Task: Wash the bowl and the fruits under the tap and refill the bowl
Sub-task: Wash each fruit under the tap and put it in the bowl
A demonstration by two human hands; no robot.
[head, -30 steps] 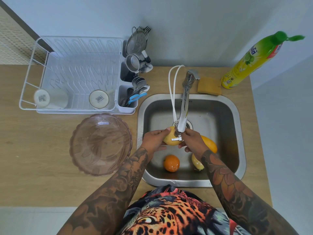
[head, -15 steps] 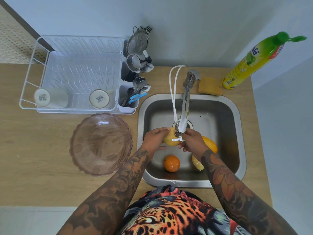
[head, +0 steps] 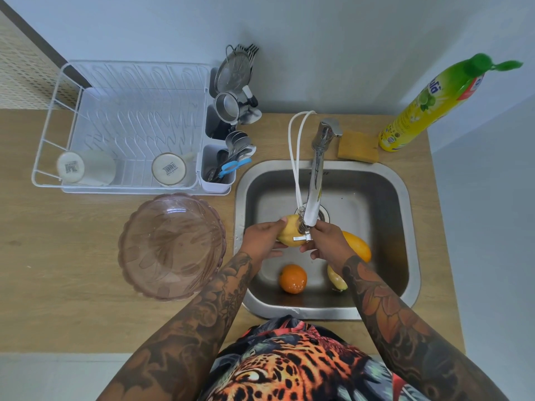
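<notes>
Two hands hold one yellow fruit (head: 289,230) under the tap (head: 314,183), over the sink (head: 376,204). The left hand (head: 262,238) curls round its left side. The right hand (head: 328,241) wraps the other side. Below the hands lie an orange (head: 293,278) and a banana (head: 335,278). A mango (head: 357,246) peeks out behind the right hand. Left of the left hand sits the pink glass bowl (head: 171,246) on the counter (head: 58,285).

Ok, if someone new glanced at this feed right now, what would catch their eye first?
Probably the two hands meeting under the tap: the left hand grips a yellow fruit at the spout, with the right hand against it. Next, the bright orange on the sink floor, and the pink glass bowl waiting on the counter to the left.
</notes>
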